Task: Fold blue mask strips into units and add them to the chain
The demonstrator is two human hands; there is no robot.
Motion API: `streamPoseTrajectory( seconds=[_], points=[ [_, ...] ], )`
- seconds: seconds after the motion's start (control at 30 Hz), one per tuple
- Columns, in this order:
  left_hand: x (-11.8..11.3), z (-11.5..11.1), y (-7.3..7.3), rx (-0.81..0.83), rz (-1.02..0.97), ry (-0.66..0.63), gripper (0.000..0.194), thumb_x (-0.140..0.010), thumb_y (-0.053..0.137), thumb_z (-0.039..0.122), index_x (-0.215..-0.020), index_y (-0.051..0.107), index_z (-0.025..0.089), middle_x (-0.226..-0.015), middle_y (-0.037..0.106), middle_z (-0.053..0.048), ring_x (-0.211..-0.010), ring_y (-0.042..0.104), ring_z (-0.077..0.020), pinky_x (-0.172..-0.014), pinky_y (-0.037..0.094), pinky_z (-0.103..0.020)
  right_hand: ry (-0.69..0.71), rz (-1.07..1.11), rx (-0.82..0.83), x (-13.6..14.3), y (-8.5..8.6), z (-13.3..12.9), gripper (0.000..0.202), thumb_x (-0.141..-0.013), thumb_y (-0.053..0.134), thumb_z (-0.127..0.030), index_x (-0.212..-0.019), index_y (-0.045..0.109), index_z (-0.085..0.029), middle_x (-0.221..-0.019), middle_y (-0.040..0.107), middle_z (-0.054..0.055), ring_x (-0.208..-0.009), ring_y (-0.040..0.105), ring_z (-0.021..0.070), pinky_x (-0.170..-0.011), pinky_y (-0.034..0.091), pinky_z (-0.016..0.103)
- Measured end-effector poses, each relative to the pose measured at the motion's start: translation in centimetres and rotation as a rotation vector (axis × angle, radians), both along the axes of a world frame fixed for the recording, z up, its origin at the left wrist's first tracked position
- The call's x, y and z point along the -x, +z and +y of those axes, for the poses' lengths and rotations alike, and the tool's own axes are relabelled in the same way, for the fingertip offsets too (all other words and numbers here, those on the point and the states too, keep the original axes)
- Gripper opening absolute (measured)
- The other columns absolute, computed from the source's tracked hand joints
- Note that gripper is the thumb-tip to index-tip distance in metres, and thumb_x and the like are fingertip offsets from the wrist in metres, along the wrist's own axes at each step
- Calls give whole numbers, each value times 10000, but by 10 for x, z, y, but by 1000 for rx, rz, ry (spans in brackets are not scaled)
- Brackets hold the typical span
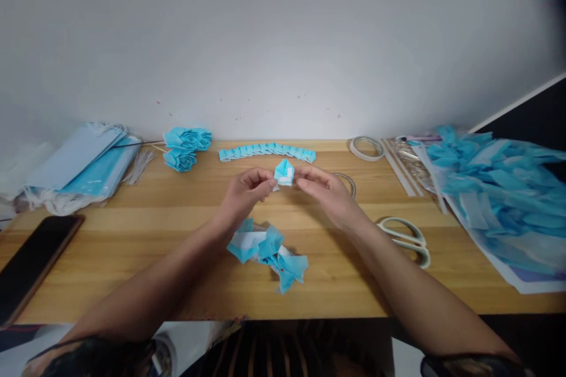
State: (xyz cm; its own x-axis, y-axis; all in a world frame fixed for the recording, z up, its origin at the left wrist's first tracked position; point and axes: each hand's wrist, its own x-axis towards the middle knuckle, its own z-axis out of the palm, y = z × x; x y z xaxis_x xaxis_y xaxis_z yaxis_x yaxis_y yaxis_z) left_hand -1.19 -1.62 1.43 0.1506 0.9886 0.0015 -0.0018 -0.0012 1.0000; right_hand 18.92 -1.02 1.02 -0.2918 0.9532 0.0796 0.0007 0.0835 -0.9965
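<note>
Between my two hands, above the middle of the table, is a small folded blue-and-white piece (284, 172) with a rounded top. My left hand (250, 191) pinches its left edge, thumb and finger pressed together. At its right edge my right hand (322, 188) grips with thumb and fingers. Behind the hands lies a curved row of overlapping folded blue pieces (267, 152). Nearer to me rests a loose pile of blue and white scraps (269, 252), below my left wrist.
Left: blue flowers (186, 140) on stems, a stack of face masks (84, 162) and a phone (38, 262). Right: a tape roll (367, 148), a ring (352, 184) partly behind my right hand, scissors (409, 237), and a large heap of blue pieces (513, 200). A wall (283, 41) stands behind.
</note>
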Motion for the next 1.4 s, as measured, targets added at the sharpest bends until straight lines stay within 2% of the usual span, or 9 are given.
streamPoseTrajectory(
  seconds=[0.17,0.47,0.73,0.87,0.93,1.0,1.1,1.27,1.4],
  points=[
    [-1,-1,-1,24,5,-12,243,-730,738,381,-732,628,164,-646,563,24,-589,469,-87,-566,392,-224,-15,-48,14,2,5,-2,221,-807,725,-423,-809,691,-205,-802,660,-9,-790,591,148,-799,472,302],
    [-2,0,-7,-17,52,-27,246,-741,729,396,-751,631,171,-632,537,28,-580,445,-91,-558,354,-235,-10,-130,-17,-3,1,0,309,-872,635,-486,-745,671,-206,-757,631,0,-762,552,157,-729,426,283],
    [0,1,-11,-44,87,-5,210,-780,703,370,-796,660,165,-670,562,20,-597,461,-93,-572,381,-233,-64,-128,5,4,0,-1,271,-780,699,-436,-671,612,-203,-665,572,-23,-665,479,133,-647,370,275],
    [-1,-4,-7,-202,126,173,196,-841,650,311,-976,681,173,-774,648,-2,-642,519,-104,-605,411,-234,-144,-104,-4,6,-5,0,235,-772,703,-413,-689,639,-203,-674,578,-24,-666,491,131,-651,377,275],
    [-2,-8,-4,-355,217,213,133,-859,648,283,-934,686,179,-762,653,-6,-641,518,-107,-610,408,-239,-178,-92,-4,7,-8,0,211,-778,701,-405,-727,671,-203,-703,601,-20,-678,511,135,-666,394,279],
    [-3,-12,-2,-489,343,149,103,-876,643,263,-832,690,183,-711,632,-7,-631,510,-112,-617,402,-249,-190,-100,-10,9,-10,-1,197,-787,700,-394,-748,690,-201,-722,616,-16,-685,521,136,-675,404,282],
    [-3,-11,-4,-579,473,29,141,-891,638,246,-775,694,189,-683,624,-7,-633,521,-119,-635,402,-260,-180,-126,-29,13,-10,-5,197,-797,694,-383,-739,689,-194,-700,602,-18,-668,507,128,-651,388,276],
    [-2,-5,-14,-593,526,116,26,-850,694,198,-837,683,179,-721,648,0,-623,525,-106,-626,400,-247,-155,-173,-65,17,-6,-11,214,-796,680,-389,-729,670,-185,-674,591,-20,-639,496,119,-621,384,267],
    [-1,-3,-19,-661,548,101,26,-846,708,178,-856,684,183,-714,645,14,-615,527,-96,-599,389,-227,-153,-205,-121,19,-5,-13,195,-800,658,-365,-731,671,-183,-672,602,-16,-623,501,112,-599,393,253]
  ],
)
